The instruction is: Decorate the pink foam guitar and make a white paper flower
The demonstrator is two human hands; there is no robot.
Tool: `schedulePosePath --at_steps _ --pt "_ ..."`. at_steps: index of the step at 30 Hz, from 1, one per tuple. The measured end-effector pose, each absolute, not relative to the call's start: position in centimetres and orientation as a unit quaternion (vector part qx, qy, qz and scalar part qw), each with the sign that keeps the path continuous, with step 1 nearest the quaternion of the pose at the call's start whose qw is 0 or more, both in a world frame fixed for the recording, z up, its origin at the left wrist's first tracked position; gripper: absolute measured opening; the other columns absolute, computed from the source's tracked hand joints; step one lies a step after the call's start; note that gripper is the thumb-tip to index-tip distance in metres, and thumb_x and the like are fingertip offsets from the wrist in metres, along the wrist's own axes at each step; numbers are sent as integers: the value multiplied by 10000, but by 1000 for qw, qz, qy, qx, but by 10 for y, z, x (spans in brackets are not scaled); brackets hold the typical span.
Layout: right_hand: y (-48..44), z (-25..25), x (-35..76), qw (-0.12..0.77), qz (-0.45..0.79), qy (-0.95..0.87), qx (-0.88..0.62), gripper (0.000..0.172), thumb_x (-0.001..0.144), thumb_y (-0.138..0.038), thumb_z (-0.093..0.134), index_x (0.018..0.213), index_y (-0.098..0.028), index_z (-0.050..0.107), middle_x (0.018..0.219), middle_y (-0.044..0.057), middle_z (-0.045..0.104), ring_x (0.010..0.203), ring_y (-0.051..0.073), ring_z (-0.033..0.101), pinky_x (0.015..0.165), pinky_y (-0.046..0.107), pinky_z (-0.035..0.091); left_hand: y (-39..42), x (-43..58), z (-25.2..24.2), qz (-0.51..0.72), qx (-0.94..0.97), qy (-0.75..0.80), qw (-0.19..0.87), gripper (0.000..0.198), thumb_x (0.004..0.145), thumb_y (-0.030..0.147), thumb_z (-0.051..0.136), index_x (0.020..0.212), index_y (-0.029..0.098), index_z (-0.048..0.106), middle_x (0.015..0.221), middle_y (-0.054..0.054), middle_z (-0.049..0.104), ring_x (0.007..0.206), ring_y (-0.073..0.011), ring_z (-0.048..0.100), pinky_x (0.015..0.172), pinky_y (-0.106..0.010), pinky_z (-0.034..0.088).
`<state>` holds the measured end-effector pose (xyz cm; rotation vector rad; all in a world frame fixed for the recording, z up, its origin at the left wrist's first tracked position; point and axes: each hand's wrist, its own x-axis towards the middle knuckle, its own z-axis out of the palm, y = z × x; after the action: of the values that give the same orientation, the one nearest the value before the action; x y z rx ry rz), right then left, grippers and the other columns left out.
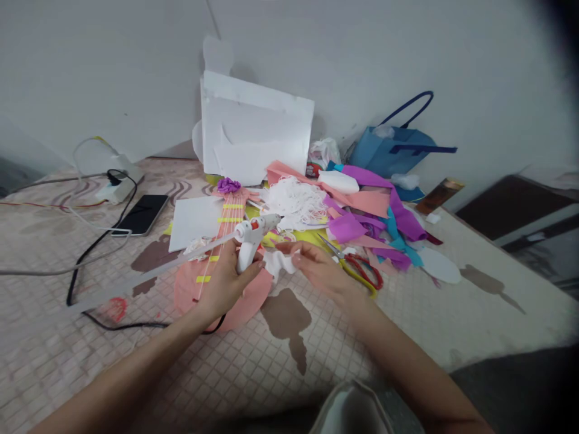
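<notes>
My left hand is wrapped round the grip of a white glue gun, whose nozzle points right. My right hand pinches a small white crumpled piece just below the nozzle. Under my left hand lies a pink guitar-shaped cutout with yellow strips and a purple flower at its top. A long grey strip crosses it.
Red-handled scissors lie right of my right hand. Behind are purple, pink and blue felt scraps, white string, white foam boards, a blue bag. A phone, charger and black cable lie at the left.
</notes>
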<state>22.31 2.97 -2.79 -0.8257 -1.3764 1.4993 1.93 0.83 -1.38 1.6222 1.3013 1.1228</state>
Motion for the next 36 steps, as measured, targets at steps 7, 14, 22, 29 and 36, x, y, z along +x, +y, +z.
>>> schedulePosePath --at_steps 7,14,22,29,36 --pt "32 -34 218 426 568 -608 -356 241 747 -402 657 825 -203 546 717 -25 552 634 106 520 600 239 445 7 17 -16 428 638 520 374 307 776 313 581 1008 187 423 838 -12 567 722 -150 558 579 -258 438" --pt "62 -41 272 405 201 -742 -496 103 846 -265 525 908 -198 572 872 33 602 809 156 545 738 300 423 7 15 -10 426 618 523 404 307 764 335 583 962 200 392 813 -9 596 625 -128 557 426 -189 388" --pt "62 -36 280 229 163 -823 -493 199 888 -267 470 772 -186 611 762 38 608 749 166 538 695 293 389 4 18 -3 428 614 527 403 241 761 285 578 903 195 404 783 -17 617 647 -141 595 400 -180 393" --pt "68 -58 284 200 138 -802 -546 180 716 -159 659 874 -154 573 826 48 580 752 168 510 672 279 354 5 16 -5 432 605 520 420 264 762 305 589 916 198 403 812 -27 626 677 -157 614 379 -175 374" --pt "73 -59 282 205 158 -812 -523 118 674 -116 660 705 -168 558 763 28 546 799 181 479 719 295 339 4 17 -4 422 620 529 396 280 768 318 570 958 194 405 838 -11 608 698 -149 603 410 -186 400"
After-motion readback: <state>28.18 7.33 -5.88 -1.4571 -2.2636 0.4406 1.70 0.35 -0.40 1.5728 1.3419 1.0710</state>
